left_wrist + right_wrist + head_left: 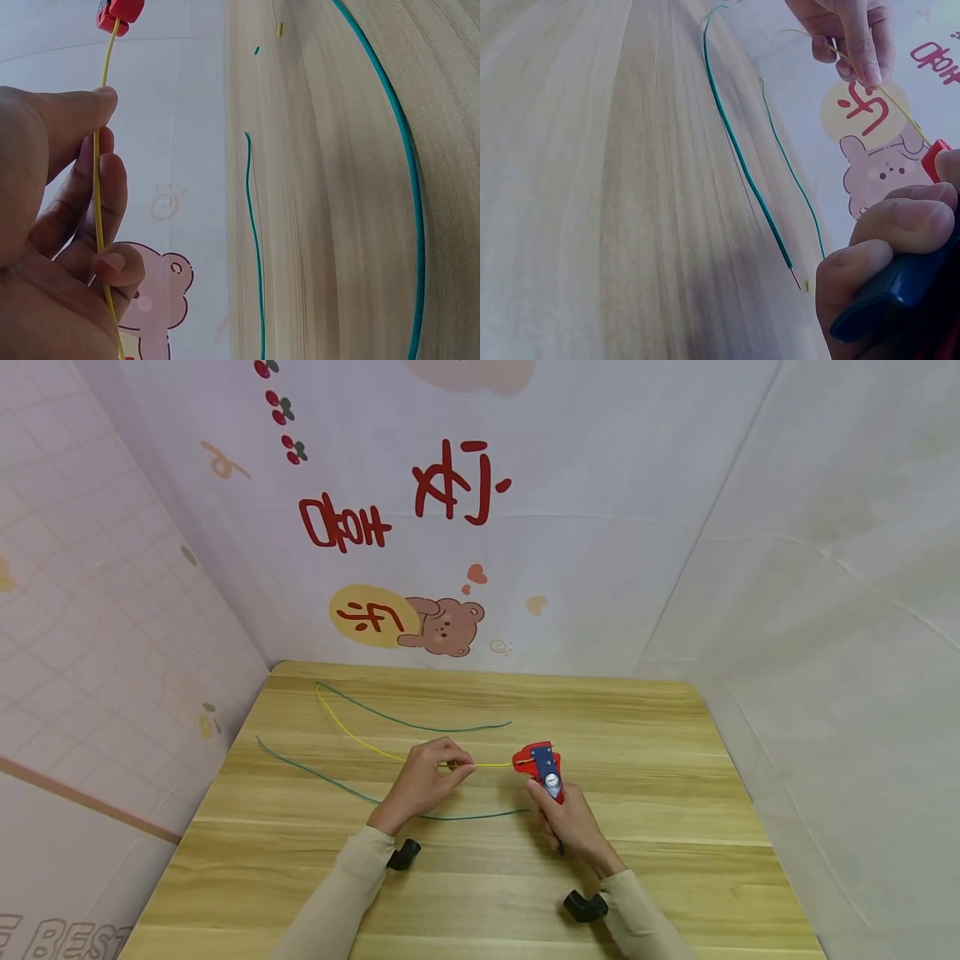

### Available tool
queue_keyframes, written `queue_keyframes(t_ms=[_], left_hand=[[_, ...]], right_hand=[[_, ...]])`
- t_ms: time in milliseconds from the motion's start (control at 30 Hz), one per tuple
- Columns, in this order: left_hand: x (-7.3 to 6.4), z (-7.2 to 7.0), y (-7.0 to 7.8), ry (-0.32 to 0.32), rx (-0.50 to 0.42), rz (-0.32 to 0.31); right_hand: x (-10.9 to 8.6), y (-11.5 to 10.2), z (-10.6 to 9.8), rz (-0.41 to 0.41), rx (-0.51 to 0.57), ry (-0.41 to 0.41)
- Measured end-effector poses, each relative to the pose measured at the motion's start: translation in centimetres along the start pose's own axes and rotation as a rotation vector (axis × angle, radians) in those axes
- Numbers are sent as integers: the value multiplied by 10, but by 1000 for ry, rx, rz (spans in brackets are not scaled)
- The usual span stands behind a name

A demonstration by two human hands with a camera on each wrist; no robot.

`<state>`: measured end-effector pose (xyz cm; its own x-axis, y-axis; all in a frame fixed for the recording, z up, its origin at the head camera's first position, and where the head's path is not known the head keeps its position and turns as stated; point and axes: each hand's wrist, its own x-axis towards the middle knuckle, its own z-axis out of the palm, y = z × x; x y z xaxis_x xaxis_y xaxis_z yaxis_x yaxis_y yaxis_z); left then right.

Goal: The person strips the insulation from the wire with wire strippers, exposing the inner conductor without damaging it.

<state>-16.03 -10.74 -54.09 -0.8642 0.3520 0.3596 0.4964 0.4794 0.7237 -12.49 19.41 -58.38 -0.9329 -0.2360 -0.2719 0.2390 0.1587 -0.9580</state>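
Observation:
Between thumb and fingertips my left hand (424, 783) pinches a thin yellow wire (98, 195), which also runs down across the palm in the left wrist view. My right hand (574, 825) grips the handles of a red and blue wire stripper (545, 762). The yellow wire's right end goes into the stripper's red head, so its tip is hidden there. The rest of that wire trails back to the far left of the table. Nearer me, a green wire (739, 154) passes under the left forearm and ends close to my right hand, with bare copper showing at its tip.
A second green wire (442, 730) lies curved along the far side of the wooden table (645, 735). A short yellow scrap (280, 29) and a tiny green scrap (256, 51) lie on the tabletop. Printed cloth walls (585, 568) rise behind and on both sides.

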Motion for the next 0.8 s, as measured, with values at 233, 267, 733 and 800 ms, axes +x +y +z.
queue_keyframes(t_ms=[233,267,733,800], left_hand=[[-3,-4,-3,13,11,-26],[-3,-4,-4,18,10,-29],[-4,-1,-6,29,40,-48],[-5,-1,-6,29,39,-56]], right_hand=[[-1,1,-8,6,5,37],[-1,1,-9,6,8,42],[-2,1,-19,33,36,66],[-2,1,-20,31,43,70]])
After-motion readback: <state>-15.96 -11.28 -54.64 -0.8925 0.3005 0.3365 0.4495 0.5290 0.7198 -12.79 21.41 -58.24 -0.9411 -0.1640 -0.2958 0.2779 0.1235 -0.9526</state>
